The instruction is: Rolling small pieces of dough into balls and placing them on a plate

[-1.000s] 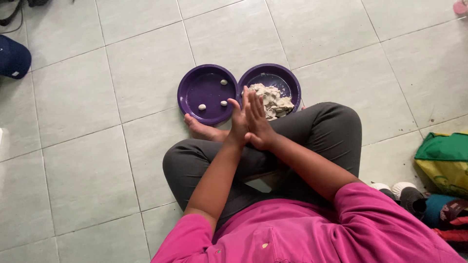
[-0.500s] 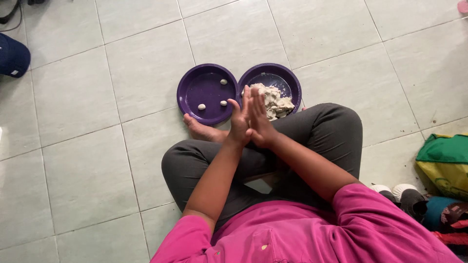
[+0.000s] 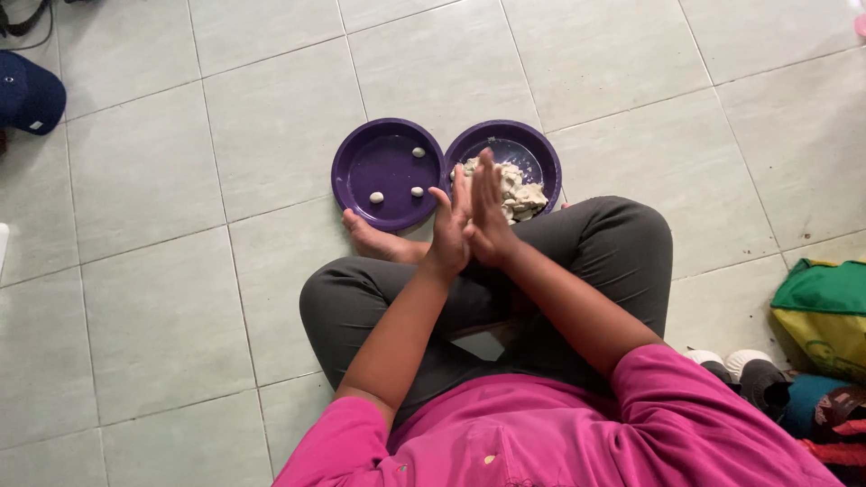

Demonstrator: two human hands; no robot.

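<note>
On the pale tiled floor [image 3: 271, 135] a person sits cross-legged in dark grey trousers [image 3: 595, 243] and a pink top [image 3: 559, 433], one bare foot [image 3: 374, 242] poking out towards the front. Both arms reach forward over the lap, and the left hand [image 3: 448, 230] and right hand [image 3: 487, 212] are pressed flat together, palm against palm, fingers straight and pointing away from the body. Whether anything lies squeezed between the palms I cannot tell; nothing shows at the edges.

Just beyond the fingertips stand two round purple plates, side by side and touching at their rims. The left plate [image 3: 361, 167] carries three small pale balls [image 3: 418, 152], set well apart from one another, one near the far edge and two nearer the foot. The right plate [image 3: 541, 153] holds a rough heap of pale dough [image 3: 519, 191], crumbly and torn-looking, piled towards the near side; the raised hands cover part of it from above. The foot rests just beside the near rim of the left plate.

Off to the far left lies a dark blue cap [image 3: 32, 90]. Along the right edge sit a green and yellow bag [image 3: 825, 307] and, nearer the person's side, a pair of shoes with white toes [image 3: 740, 368] among other bundled things.
</note>
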